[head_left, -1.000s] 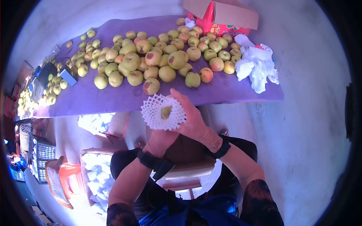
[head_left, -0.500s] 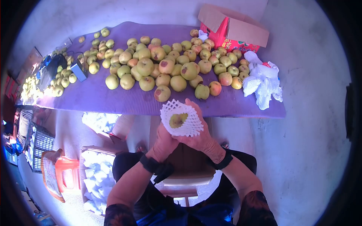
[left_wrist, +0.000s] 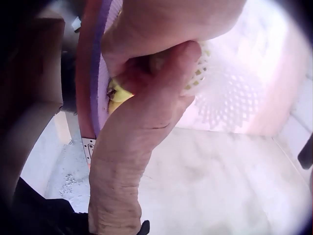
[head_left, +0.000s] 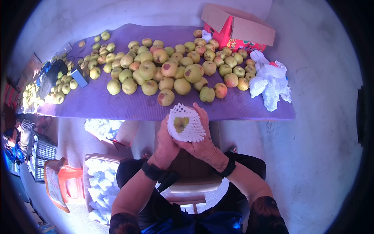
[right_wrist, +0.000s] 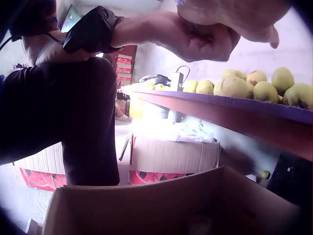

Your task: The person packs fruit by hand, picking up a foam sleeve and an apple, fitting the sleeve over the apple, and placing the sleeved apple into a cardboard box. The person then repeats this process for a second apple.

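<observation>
Over the table's front edge, both hands hold a yellow-green apple (head_left: 180,124) inside a white foam net sleeve (head_left: 196,130). Its end shows through the sleeve's opening. My left hand (head_left: 165,145) grips it from the left and below, its wrist against the other. Around the right side curls my right hand (head_left: 204,145), thumb up along the net. In the left wrist view, the sleeve's mesh (left_wrist: 225,103) fans out past the fingers. The right wrist view shows the left hand (right_wrist: 181,36) curled under the right, the apple hidden.
Many loose apples (head_left: 148,70) cover the purple table (head_left: 128,109), some with brown spots. Spare foam nets (head_left: 269,84) lie at its right end, before a red carton (head_left: 249,33). Below, an open cardboard box (right_wrist: 142,198) stands near the knees. A box of netted fruit (head_left: 103,183) sits left, beside a red stool (head_left: 72,183).
The net's wide flared mouth has drawn in around the apple, and more of the apple shows in its opening. Both hands have shifted slightly right; the head view has tilted a little.
</observation>
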`<state>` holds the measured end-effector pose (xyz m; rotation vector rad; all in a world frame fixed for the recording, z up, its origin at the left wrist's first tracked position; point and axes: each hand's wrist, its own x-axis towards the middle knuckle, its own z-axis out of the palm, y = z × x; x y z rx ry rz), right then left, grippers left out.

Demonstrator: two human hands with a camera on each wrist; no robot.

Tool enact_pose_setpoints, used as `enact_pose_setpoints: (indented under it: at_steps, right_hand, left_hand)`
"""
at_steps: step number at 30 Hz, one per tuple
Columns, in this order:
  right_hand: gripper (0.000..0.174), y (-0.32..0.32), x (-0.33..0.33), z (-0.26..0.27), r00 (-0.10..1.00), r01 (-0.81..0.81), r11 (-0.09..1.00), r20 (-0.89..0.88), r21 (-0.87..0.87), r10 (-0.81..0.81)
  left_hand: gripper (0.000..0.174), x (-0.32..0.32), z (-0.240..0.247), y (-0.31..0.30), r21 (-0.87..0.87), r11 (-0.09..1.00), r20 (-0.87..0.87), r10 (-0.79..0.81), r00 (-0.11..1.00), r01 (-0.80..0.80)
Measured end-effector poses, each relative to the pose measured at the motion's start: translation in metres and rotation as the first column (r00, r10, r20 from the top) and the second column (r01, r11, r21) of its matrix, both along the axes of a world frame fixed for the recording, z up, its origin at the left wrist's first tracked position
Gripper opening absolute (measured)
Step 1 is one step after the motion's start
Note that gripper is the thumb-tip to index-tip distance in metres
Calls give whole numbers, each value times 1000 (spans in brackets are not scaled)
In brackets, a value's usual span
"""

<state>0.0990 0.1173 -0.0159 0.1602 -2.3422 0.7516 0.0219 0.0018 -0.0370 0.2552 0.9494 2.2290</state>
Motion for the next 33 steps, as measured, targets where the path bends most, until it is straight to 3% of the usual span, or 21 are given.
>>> enact_pose_setpoints:
  at_steps: [1,6,8,9,11,14,15,16,17,18,20,21,22,23,24,25,27,33]
  right_hand:
    - [106,1,0,1,1000,14,999,0,35,-14]
    - [99,3,1,8,999,37,996,14,86,-39]
    - [80,4,-1,8,999,39,987,4,153,-40]
    - [80,5,-2,5,999,38,987,4,153,-39]
    - [80,7,-6,-2,996,-90,996,11,-9,90]
    - [77,19,2,10,989,-132,989,54,-71,136]
    - [77,24,5,14,988,-142,987,54,-68,146]
    - [68,29,8,19,996,-93,979,-12,-181,92]
    - [59,33,11,25,997,-50,954,-70,-295,30]
    - [59,35,14,30,997,-58,954,-69,-293,40]
    - [35,36,21,43,990,-43,905,-141,-424,-19]
    - [16,33,20,52,988,-12,940,-150,-342,-42]
    - [16,32,20,54,988,-10,939,-146,-344,-42]
    - [15,32,20,55,999,-24,951,-33,-308,14]
    - [15,31,21,54,995,-42,961,81,-273,66]
    - [15,32,20,50,995,-38,960,81,-276,63]
    - [26,32,19,39,996,-54,996,68,-72,59]
    - [45,26,22,55,996,-68,993,49,-93,73]
  left_hand:
    - [47,2,12,0,54,998,217,-29,976,18]
    - [47,1,14,2,60,998,222,-49,974,37]
    - [47,1,16,2,37,999,231,-13,973,4]
    - [42,0,19,1,11,1000,224,25,974,-28]
    - [39,-10,18,-4,-12,998,211,66,975,-64]
    - [38,-22,16,-11,-2,1000,113,-24,993,25]
    - [37,-17,31,-10,-55,995,108,94,990,-89]
    - [37,-15,39,-10,-108,974,98,211,973,-201]
    - [37,-17,40,-12,-105,972,99,221,970,-210]
    - [36,-20,40,-13,-161,961,77,238,968,-223]
    - [35,-24,31,-13,-214,947,61,258,964,-240]
    - [34,-27,23,-9,-217,932,-75,280,957,-290]
    - [34,-28,16,-7,-215,917,-211,293,932,-337]
    - [34,-29,9,-8,-219,917,-210,290,934,-334]
    - [33,-27,13,-9,-303,874,-389,250,887,-379]
    - [33,-26,15,-8,-371,821,-552,181,814,-434]
    - [31,-25,12,-5,-368,810,-599,169,783,-456]
    - [28,-17,17,1,-410,794,-658,83,749,-448]
